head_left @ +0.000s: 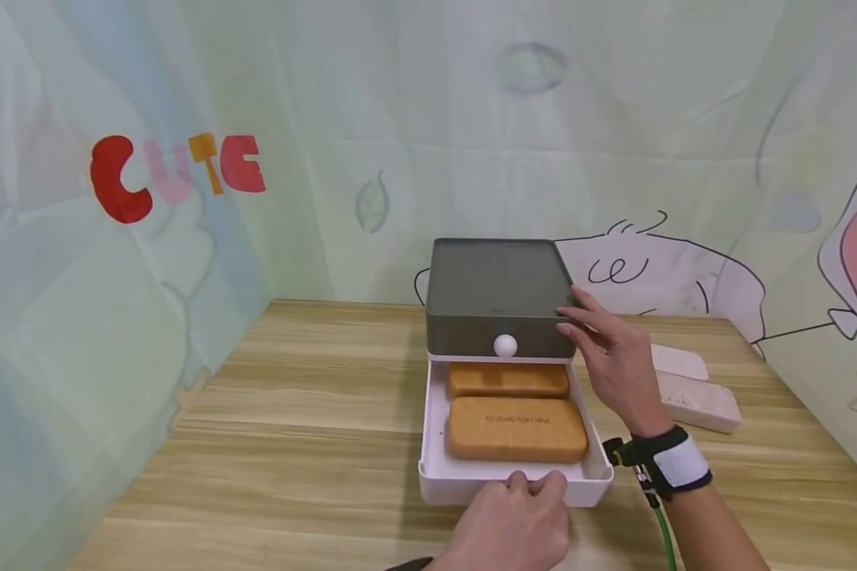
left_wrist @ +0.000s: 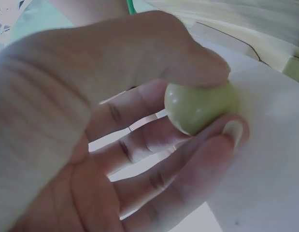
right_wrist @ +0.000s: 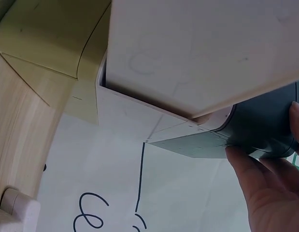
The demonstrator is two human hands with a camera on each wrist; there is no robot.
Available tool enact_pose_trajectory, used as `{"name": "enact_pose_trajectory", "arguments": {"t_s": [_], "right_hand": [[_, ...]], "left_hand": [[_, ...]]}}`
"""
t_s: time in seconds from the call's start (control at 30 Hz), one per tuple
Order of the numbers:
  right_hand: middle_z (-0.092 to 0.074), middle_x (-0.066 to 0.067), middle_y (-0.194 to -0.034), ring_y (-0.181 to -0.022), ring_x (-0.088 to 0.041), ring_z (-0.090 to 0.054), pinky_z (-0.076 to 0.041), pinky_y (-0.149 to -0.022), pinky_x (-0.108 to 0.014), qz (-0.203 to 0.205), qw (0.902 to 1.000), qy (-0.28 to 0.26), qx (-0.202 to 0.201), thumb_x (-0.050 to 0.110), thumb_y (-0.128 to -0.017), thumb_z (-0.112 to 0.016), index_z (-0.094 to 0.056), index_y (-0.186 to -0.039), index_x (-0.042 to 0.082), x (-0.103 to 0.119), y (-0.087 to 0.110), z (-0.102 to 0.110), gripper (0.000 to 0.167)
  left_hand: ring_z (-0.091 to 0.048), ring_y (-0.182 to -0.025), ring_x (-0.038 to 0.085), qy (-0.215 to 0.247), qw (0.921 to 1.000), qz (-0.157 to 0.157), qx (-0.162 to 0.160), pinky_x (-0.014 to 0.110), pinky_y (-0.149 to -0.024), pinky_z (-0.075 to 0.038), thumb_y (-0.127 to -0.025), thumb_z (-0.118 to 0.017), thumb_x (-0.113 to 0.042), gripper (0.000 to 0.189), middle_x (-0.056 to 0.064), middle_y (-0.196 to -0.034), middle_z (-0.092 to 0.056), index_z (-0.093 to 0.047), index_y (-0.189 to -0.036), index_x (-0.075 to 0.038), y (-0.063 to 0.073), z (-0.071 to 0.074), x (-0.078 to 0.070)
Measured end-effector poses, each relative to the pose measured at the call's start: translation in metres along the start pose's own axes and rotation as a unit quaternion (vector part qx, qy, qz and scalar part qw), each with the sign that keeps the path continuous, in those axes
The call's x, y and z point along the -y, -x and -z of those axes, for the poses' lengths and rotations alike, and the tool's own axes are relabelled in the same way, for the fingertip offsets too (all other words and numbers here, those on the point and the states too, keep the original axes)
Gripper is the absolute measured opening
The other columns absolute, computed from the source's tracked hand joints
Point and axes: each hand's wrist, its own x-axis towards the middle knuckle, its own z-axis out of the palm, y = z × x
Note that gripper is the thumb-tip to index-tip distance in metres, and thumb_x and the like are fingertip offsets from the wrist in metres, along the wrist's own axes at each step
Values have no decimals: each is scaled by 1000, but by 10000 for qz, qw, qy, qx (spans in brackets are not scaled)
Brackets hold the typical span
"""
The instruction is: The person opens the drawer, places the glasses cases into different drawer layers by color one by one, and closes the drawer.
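Observation:
A two-tier drawer box (head_left: 500, 277) has a dark grey upper tier with a white knob on its front. Its white lower drawer (head_left: 436, 444) is pulled out, with two tan oblong cases (head_left: 517, 428) lying inside, one behind the other. At the drawer's front, the left hand (head_left: 514, 523) pinches a round knob (left_wrist: 200, 106) between thumb and fingers; in the head view that hand hides the knob. The right hand (head_left: 614, 357) touches the grey tier's right front corner, its fingers (right_wrist: 243, 166) on the top edge and its thumb lower down.
Two pale oblong cases (head_left: 700, 403) lie on the wood-grain table (head_left: 293, 428), right of the box, behind the right wrist. A printed curtain (head_left: 328, 159) closes off the back and sides. The right wrist wears a strapped camera with a green cable (head_left: 664, 535).

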Motion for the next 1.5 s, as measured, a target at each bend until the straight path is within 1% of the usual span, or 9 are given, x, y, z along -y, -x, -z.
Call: {"name": "enact_pose_trajectory", "arguments": {"t_s": [0.07,0.27,0.5,0.7,0.8,1.03,1.17,1.27,1.5], "right_hand": [[-58,-14,-147,-127,-38,-63,-43,-90,-2,-15,10000,27,0,5,-94,-68,-75,-120,7,0,0,0,27],[-58,-13,-147,-130,-38,-61,-42,-91,-1,-51,10000,24,-19,6,-97,-66,-75,-120,7,0,0,1,26],[-58,-13,-147,-128,-39,-62,-42,-91,-1,-21,10000,33,-34,6,-97,-65,-75,-121,7,-1,0,1,25],[-58,-13,-147,-128,-38,-62,-43,-92,-3,-9,10000,68,-42,7,-97,-65,-75,-121,7,-2,0,1,26],[-58,-13,-147,-128,-38,-62,-43,-92,-3,-28,10000,85,-43,7,-97,-66,-75,-121,7,-2,0,1,26],[-58,-13,-147,-128,-38,-62,-42,-91,-1,-55,10000,60,-33,7,-97,-65,-75,-121,7,-2,1,0,25],[-58,-13,-147,-127,-38,-63,-42,-91,-1,-51,10000,40,-25,8,-97,-65,-75,-120,7,-1,1,-1,25],[-58,-13,-147,-128,-38,-62,-42,-91,-1,-48,10000,32,-26,8,-97,-65,-75,-121,8,-2,1,-1,25],[-58,-13,-147,-128,-39,-62,-43,-91,-3,-60,10000,76,-14,8,-97,-66,-75,-121,8,-1,0,0,26]], "left_hand": [[-49,-54,7,-50,9999,91,-63,21,-39,-35,-87,-64,-30,10,-7,-87,-54,-71,-81,-33,0,0,0],[-50,-55,7,-26,9996,275,-60,22,-38,-34,-86,-64,-31,9,-7,-88,-53,-69,-78,-32,-1,1,0],[-49,-52,6,39,9986,437,-292,22,-36,-33,-85,-66,-30,11,-8,-84,-51,-68,-74,-30,-2,1,1],[-47,-51,6,246,9985,469,-150,22,-36,-30,-85,-67,-29,11,-9,-81,-49,-69,-74,-30,-3,1,2],[-47,-50,6,245,9984,491,-142,22,-36,-30,-85,-67,-29,11,-9,-80,-49,-69,-74,-29,-3,1,2],[-46,-50,6,154,9962,656,-549,22,-36,-31,-83,-64,-26,14,-8,-80,-49,-68,-70,-27,-2,-5,0],[-46,-49,7,171,9953,696,-651,22,-35,-30,-82,-63,-24,14,-8,-79,-49,-67,-69,-26,-2,-7,0],[-45,-48,7,172,9954,684,-652,22,-35,-30,-82,-63,-24,14,-8,-79,-49,-67,-69,-25,-2,-7,0],[-47,-50,7,193,9969,633,-425,22,-36,-30,-84,-65,-26,12,-8,-81,-51,-68,-72,-26,-3,-5,1]]}}
